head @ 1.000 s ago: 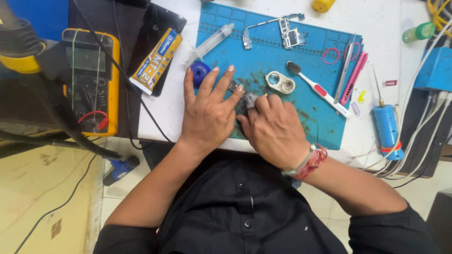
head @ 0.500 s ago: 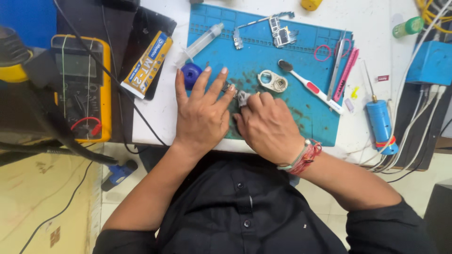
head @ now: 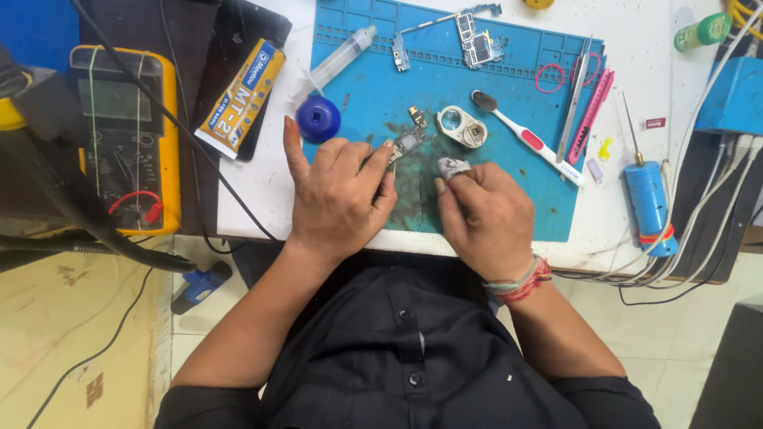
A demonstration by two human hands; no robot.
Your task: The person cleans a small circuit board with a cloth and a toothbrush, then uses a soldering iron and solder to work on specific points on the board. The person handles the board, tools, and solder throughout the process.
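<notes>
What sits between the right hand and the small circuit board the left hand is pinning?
Nothing visible. The right hand, a grey wad on its fingertip, lies just right of the small circuit board under the left hand; only bare blue mat between.

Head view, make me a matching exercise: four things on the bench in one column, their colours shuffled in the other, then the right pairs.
Things:
1. work mat
2. multimeter
3. toothbrush
4. round cap

Colours:
A. yellow casing
B. white and red
C. dark blue
D. light blue

Pairs: 1-D, 2-A, 3-B, 4-C
</notes>
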